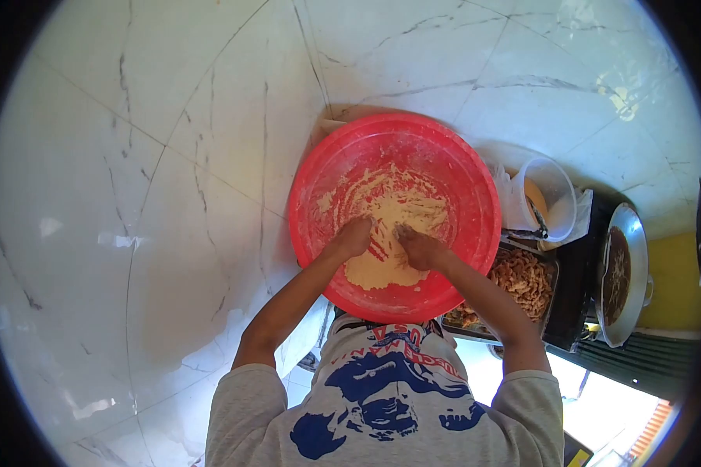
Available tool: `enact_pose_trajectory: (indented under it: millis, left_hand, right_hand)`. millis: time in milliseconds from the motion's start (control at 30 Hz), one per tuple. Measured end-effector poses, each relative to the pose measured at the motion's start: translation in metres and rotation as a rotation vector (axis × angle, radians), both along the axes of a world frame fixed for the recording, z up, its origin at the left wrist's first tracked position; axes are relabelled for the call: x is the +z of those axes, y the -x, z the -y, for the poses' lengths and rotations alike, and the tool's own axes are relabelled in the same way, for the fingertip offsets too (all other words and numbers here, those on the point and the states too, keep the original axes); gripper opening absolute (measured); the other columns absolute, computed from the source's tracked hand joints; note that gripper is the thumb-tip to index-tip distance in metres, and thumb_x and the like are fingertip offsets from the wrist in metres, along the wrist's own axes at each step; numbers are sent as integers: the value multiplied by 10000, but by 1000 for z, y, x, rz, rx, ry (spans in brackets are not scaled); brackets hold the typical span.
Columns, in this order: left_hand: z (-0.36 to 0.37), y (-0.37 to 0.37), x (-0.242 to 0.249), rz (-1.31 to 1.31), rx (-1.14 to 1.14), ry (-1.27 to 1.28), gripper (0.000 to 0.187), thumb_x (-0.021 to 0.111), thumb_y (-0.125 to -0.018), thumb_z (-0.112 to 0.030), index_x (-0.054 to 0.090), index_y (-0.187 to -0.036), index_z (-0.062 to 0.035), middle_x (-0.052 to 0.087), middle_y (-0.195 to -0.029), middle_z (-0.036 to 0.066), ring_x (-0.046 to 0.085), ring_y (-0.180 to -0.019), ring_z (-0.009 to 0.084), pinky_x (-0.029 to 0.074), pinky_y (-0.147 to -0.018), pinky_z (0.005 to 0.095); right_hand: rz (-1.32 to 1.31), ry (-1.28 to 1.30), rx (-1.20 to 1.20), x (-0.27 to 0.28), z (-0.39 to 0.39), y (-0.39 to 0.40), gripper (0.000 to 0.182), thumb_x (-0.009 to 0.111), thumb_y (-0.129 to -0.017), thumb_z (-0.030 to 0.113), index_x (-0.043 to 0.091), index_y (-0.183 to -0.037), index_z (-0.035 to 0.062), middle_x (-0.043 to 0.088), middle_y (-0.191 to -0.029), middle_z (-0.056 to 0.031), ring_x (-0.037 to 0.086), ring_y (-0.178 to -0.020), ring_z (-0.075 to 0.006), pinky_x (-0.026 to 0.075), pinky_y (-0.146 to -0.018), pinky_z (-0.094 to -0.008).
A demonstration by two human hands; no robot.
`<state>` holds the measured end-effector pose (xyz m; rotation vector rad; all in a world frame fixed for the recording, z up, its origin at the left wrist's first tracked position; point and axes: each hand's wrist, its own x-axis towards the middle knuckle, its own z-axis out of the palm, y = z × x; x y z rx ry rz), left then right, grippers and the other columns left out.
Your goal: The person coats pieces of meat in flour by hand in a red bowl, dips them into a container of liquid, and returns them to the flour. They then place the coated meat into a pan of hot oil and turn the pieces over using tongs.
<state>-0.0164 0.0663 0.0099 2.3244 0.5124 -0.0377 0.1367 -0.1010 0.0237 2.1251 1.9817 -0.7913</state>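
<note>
A large red plastic basin (pixel 475 210) stands in front of me, its inner wall dusted and smeared. Inside lies loose, pale yellow flour (pixel 389 272), thick in the middle and lower part. My left hand (pixel 356 236) is down at the left of the flour, fingers curled inward. Beside it, a little apart, my right hand (pixel 419 247) dips into the flour with its fingers bent and powder on them. Between the two hands, red finger streaks show the basin's bottom. The fingertips of both hands are partly hidden.
To the right, a metal tray (pixel 554 292) holds fried-looking brown pieces (pixel 520 280). Behind it stands a clear plastic tub (pixel 549 191) with beige contents and a dark-handled utensil. Further right is a wide metal pan (pixel 635 272) of dark liquid. White marbled tiles (pixel 171 117) surround the basin.
</note>
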Motion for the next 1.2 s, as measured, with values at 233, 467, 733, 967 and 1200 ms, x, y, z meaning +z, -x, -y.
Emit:
enact_pose_trajectory:
  millis: [233,467,733,967,1200]
  left_hand:
    - [16,-2,-4,41,-138,53,227,545,-732,-6,565,-951,48,592,-922,286,587,-913,412,471,-793,456]
    - [53,-25,3,-283,-373,194,376,638,-766,-112,584,-1124,-11,636,-988,221,614,-927,331,473,-786,389]
    - [65,-18,11,-385,-443,321,460,789,-667,-276,631,-1014,-18,663,-883,160,632,-837,292,481,-743,372]
    - [71,-12,-4,-322,-455,344,414,781,-683,-248,627,-987,-13,661,-869,158,632,-823,288,480,-726,377]
    - [64,-8,-16,-261,-367,192,394,766,-686,-225,630,-984,-7,660,-877,180,635,-815,297,479,-703,378]
  right_hand:
    - [-415,408,-135,29,18,5,583,523,-809,102,387,-1374,48,539,-1259,-197,515,-1180,-301,419,-973,-373]
    - [-405,367,-102,12,21,-12,500,678,-730,129,561,-1211,60,606,-1160,-174,579,-1065,-319,464,-887,-366]
    - [-457,355,-197,39,24,-5,624,749,-648,183,559,-1228,53,656,-1054,-145,618,-988,-255,483,-822,-340]
    - [-559,433,-84,5,24,-8,591,728,-653,167,573,-1212,52,669,-994,-143,631,-944,-251,486,-814,-340]
    - [-449,278,-111,-15,26,-9,464,674,-673,114,604,-1124,29,670,-970,-153,636,-927,-277,488,-802,-337]
